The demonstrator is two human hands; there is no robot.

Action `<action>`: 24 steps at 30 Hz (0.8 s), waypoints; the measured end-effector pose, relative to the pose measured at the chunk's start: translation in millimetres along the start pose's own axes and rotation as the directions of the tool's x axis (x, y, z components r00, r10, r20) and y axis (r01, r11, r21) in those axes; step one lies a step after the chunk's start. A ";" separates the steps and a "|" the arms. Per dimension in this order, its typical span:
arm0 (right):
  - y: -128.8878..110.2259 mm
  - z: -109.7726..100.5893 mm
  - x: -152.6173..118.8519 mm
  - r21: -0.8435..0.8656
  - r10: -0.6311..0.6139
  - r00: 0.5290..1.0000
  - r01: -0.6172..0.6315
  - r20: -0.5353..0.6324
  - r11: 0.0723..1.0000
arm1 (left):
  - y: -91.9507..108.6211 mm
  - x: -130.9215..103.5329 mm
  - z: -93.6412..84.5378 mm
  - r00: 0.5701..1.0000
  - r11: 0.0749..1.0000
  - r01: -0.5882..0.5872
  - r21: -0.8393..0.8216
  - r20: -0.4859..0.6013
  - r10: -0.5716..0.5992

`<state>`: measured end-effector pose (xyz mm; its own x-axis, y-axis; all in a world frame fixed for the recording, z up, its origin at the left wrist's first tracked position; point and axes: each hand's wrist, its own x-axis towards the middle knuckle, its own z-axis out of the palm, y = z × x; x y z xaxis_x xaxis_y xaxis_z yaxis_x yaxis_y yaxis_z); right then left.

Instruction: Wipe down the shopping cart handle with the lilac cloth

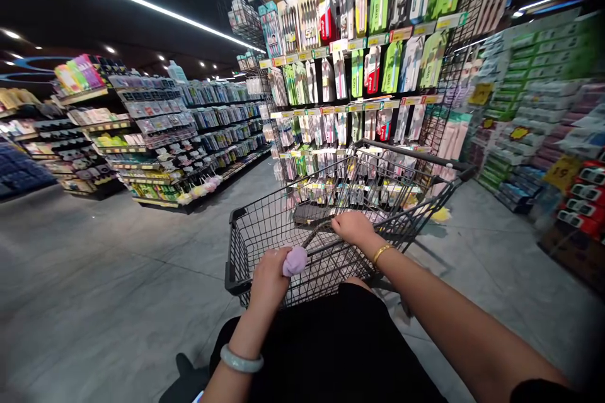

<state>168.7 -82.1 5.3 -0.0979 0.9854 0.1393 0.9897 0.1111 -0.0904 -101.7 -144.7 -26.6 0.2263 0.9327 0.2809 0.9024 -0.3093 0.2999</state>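
"What have we got?"
"Our left grip [271,271] is curled round a lilac ball [295,261], right over the near side of the shopping cart [331,271]!"
"And our right grip [353,227]?"
"Clenched on a dark rod [316,234] slanting toward the ball. Joined? We can't tell."
"Beyond the cart, we see toothbrush packets [309,17] hanging in rows."

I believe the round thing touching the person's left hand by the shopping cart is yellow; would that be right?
Not quite: the round thing touching the left hand by the shopping cart is lilac, not yellow, as the head view shows.
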 end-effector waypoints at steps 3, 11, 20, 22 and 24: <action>-1.1 -0.3 4.3 -0.003 -0.020 1.000 0.020 0.005 1.000 | 5.2 -6.8 -3.0 0.999 0.999 0.042 0.016 0.019 -0.042; -0.7 1.7 21.4 0.000 -0.108 0.994 0.108 0.016 0.994 | 27.7 -23.3 -11.0 0.990 0.990 0.131 0.053 0.039 -0.133; -1.0 15.7 37.9 0.029 -0.130 0.990 0.132 -0.054 0.991 | 47.2 -33.7 -12.8 0.967 0.957 0.210 0.201 0.103 -0.234; -3.1 17.7 40.8 0.041 -0.131 0.987 0.136 -0.097 0.990 | 51.0 -33.8 -14.0 0.964 0.950 0.212 0.229 0.111 -0.242; -4.9 20.0 43.0 0.050 -0.121 0.982 0.130 -0.143 0.990 | 55.1 -33.7 -15.7 0.961 0.943 0.213 0.255 0.120 -0.249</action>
<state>157.6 -37.7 -8.0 -0.2013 0.9361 0.2885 0.9621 0.2442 -0.1211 -65.3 -196.0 -5.2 0.0367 0.9956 0.0863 0.9928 -0.0462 0.1106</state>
